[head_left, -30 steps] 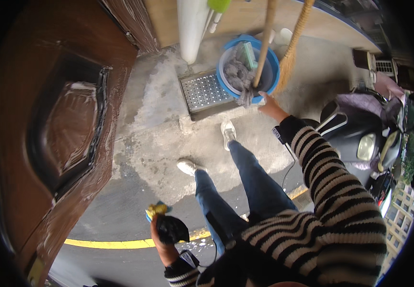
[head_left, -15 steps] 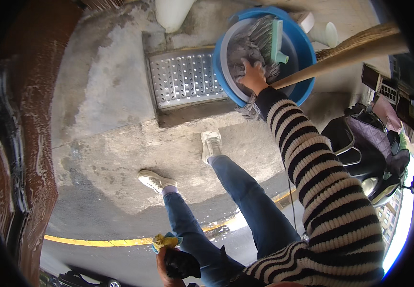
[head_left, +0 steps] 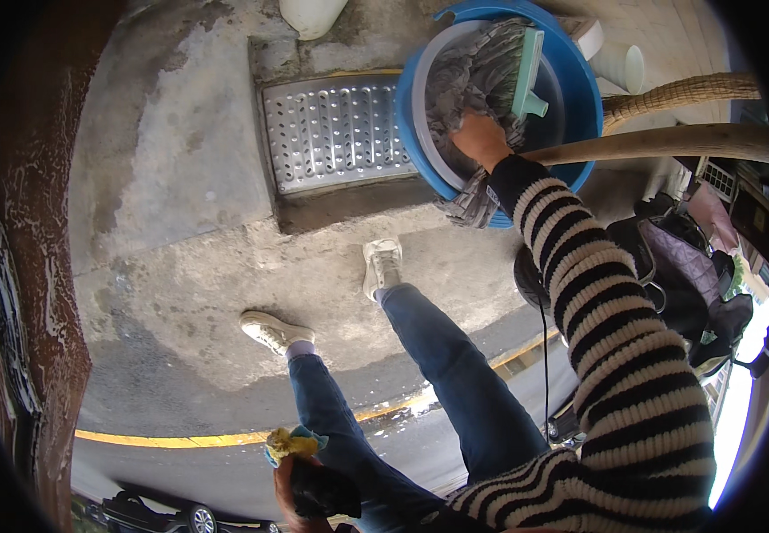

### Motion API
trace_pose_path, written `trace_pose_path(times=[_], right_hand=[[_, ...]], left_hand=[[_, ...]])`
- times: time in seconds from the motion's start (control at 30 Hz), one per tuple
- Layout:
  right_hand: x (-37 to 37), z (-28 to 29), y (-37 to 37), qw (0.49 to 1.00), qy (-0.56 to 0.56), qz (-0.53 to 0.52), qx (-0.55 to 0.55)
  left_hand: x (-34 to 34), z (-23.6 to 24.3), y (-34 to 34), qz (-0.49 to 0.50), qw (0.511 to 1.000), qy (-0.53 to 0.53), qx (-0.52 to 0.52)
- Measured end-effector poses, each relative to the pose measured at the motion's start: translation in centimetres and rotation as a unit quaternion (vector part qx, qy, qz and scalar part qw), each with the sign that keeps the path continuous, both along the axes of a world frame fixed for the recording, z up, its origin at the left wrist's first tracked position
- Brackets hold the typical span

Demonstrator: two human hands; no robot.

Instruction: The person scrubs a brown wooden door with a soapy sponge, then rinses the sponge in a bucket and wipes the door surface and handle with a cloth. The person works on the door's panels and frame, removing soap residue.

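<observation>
In a blue basin with a paler tub inside lies a bundle of grey mop strands, some hanging over the near rim. My right hand is down in the strands, its back showing and its fingers curled into them, the tips hidden. Beside it, a light green plastic piece with a short stub leans on the strands. Low in the view, my left hand is closed around a crumpled yellow and blue cloth, beside a black cuff or bundle.
A wooden pole slants from the basin to the right, near a straw broom. A perforated metal drain cover is set into the concrete left of the basin. At right stands a scooter with bags. A wet brown surface rises at left.
My right hand has gone from spread fingers on top of the mop strands to fingers sunk and curled into them. The left hand keeps its cloth, shifted slightly left in view.
</observation>
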State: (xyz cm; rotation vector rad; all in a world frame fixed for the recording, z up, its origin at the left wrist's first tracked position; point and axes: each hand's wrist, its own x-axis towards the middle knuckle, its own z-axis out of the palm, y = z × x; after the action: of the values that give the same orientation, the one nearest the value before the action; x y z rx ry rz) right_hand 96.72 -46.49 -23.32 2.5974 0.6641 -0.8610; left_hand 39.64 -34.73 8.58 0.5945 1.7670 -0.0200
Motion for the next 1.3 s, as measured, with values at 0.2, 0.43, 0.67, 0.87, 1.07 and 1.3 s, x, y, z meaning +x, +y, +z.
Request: trace_pose_path(times=[0.2,0.43,0.67,0.87,1.07,1.3], right_hand=[[-1.2,3.7,0.7,0.987,0.033,0.147,-0.055],[-3.2,9.8,-1.3,0.976,0.060,0.030,0.208],[-1.9,1.2,-4.9,0.765,0.243,-0.489,0.340],[-0.3,-2.8,-5.4,0.999,-0.017,0.033,-0.009],[-1.5,1.8,-5.3,0.933,-0.204,0.250,0.159],[-5.8,4.1,-5.9,0.830,-0.130,0.524,-0.140]], left_hand=[[-0.2,0.6,0.3,-0.005,1.000,-0.015,0.002],[-4.6,0.6,1.6,0.076,0.981,-0.165,-0.062],[-5.6,-0.4,0.3,0.076,0.976,-0.198,-0.050],[-4.9,0.5,0.5,0.032,0.981,-0.191,-0.017],[-1.1,1.5,0.9,0.121,0.992,-0.022,-0.031],[-1.3,1.3,-0.2,0.118,0.992,-0.046,-0.013]])
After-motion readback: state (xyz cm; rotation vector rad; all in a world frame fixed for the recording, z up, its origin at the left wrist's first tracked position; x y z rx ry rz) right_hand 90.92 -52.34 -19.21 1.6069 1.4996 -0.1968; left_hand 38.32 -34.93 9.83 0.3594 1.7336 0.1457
